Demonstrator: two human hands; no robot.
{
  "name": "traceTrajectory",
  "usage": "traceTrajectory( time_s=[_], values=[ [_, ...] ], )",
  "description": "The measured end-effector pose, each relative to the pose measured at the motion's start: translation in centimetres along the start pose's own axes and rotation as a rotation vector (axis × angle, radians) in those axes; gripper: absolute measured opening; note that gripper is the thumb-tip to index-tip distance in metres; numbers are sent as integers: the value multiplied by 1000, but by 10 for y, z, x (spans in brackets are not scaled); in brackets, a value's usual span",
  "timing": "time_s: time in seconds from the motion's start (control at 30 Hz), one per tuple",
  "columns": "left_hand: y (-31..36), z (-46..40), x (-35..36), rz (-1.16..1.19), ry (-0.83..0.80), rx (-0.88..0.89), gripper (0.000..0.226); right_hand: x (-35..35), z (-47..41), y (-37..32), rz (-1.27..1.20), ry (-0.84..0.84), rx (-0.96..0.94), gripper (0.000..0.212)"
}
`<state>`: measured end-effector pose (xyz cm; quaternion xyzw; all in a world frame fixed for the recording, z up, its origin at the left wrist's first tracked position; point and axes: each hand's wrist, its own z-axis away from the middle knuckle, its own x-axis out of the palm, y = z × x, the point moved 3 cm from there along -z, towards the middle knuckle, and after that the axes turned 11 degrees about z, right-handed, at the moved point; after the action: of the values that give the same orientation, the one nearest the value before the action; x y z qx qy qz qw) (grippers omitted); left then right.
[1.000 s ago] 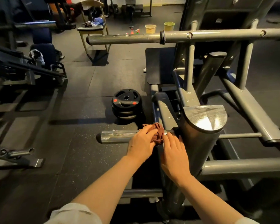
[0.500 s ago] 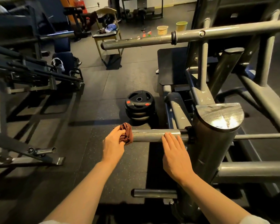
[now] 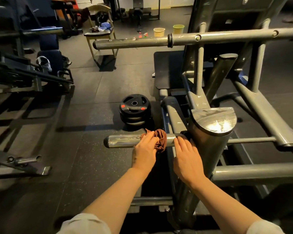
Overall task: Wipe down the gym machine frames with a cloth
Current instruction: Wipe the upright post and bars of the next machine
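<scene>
Midway, by the look of it. Person stands at the gym machine frame (image 3: 211, 149); left hand (image 3: 145, 149) bunches a brown cloth (image 3: 160, 140) against the short horizontal peg (image 3: 123, 141), fingers curled over the wad, cloth pressed on the peg's upper side, roughly at mid-length. Right hand (image 3: 187, 156) lies flat on the peg just beside the cloth, next to the thick upright post (image 3: 210, 159), fingers straight and together, gripping nothing. Peg's outer stretch shows streaks and dull patches, so that part seems unfinished. Capped top of the post gleams but is scuffed; cannot tell whether it has been wiped. Upper bar (image 3: 142, 43), slanted rails and lower tubes likely remain to be done. Stack of weight plates (image 3: 134, 108) sits on the floor behind the peg, apart from it.
</scene>
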<state>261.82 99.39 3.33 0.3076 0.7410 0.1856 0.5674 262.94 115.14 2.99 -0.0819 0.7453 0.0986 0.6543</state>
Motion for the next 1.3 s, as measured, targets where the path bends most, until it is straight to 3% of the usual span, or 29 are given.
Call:
traceTrajectory(
  time_s=[0.13, 0.3, 0.5, 0.67, 0.93, 1.03, 1.1, 1.3],
  values=[
    [-11, 4, -8, -67, -17, 66, 55, -2, 6, 12, 17, -18, -10, 74],
    [-14, 10, -12, -18, 51, -68, 56, 1, 15, 25, 27, -26, -20, 73],
    [43, -19, 51, 41, -54, 109, 58, 0, 26, 35, 21, -37, -64, 71],
    [28, -7, 35, -48, -53, 253, 61, -2, 28, 34, 17, -17, -57, 67],
    [-56, 31, -63, -133, 130, -115, 52, -6, -10, -43, 14, -16, -194, 77],
    [-78, 37, -93, -99, 206, -295, 49, -3, -19, -58, 4, -32, -177, 83],
    [-81, 34, -100, -33, 245, -324, 51, 1, -20, -59, 5, -12, -184, 83],
    [-45, -5, -76, -119, 11, -224, 54, 7, -19, -47, 35, 25, -262, 84]
  ],
)
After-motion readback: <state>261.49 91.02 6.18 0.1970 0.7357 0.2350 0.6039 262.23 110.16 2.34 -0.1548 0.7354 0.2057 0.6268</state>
